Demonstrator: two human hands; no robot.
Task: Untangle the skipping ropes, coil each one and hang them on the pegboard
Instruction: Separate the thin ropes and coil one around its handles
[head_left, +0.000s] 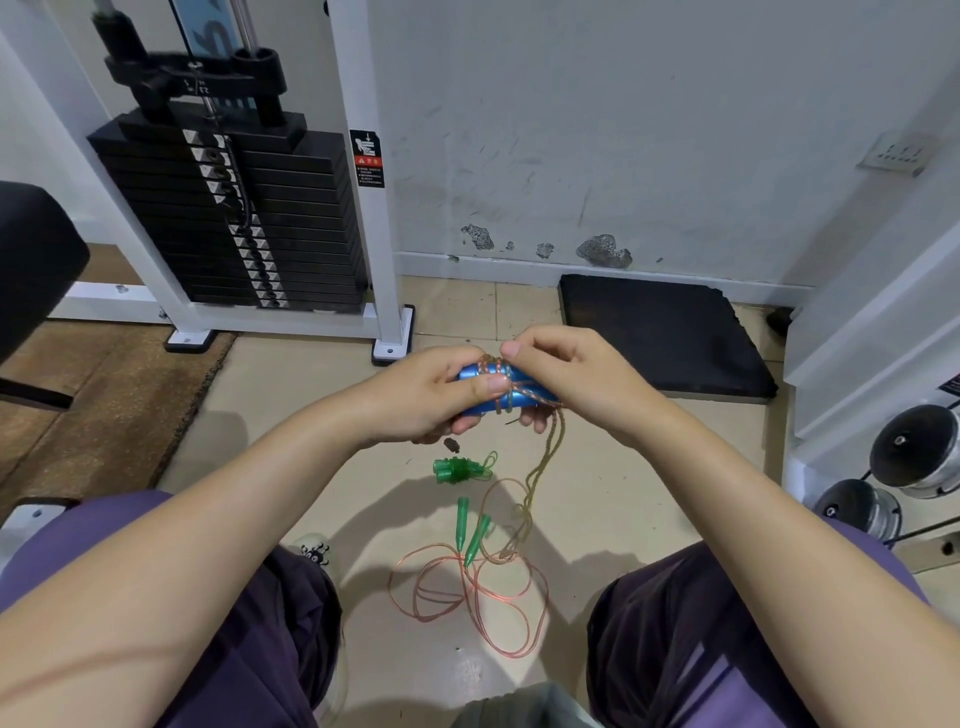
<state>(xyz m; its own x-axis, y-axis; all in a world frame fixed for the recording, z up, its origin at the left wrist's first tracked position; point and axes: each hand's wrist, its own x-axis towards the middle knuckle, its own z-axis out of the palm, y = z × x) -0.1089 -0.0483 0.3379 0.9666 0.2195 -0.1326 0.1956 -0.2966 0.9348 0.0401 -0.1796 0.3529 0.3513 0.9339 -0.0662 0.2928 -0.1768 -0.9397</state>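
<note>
1. The step in hand looks like the untangling stage. Both hands work at mid-frame on a pair of blue handles (488, 391) with brownish cord (506, 382) wound tightly round them.
2. The left hand (431, 395) grips the blue handles from the left. Its thumb lies across the front and its fingers (465, 423) curl underneath, clamped on the bundle.
3. The right hand (566, 374) sits at the right end of the bundle. Its thumb and forefinger are pressed together at the top of the wraps, seemingly pinching a turn of cord. Its other fingers curl under the handles.
4. From the bundle a twisted length of the cord hangs down to the floor (291, 415). Lower centre, it meets a loose heap of thin orange rope (478, 597).
5. Two green handles (471, 530) lie on that heap, and a small green coiled rope (460, 469) lies on the floor just above them.
6. No pegboard shows, so coiling and hanging appear some way off.
7. The next move probably calls for lifting one wrap free and unwinding it round the handles. The left hand would hold the bundle steady and the hanging cord would need slack.
</note>
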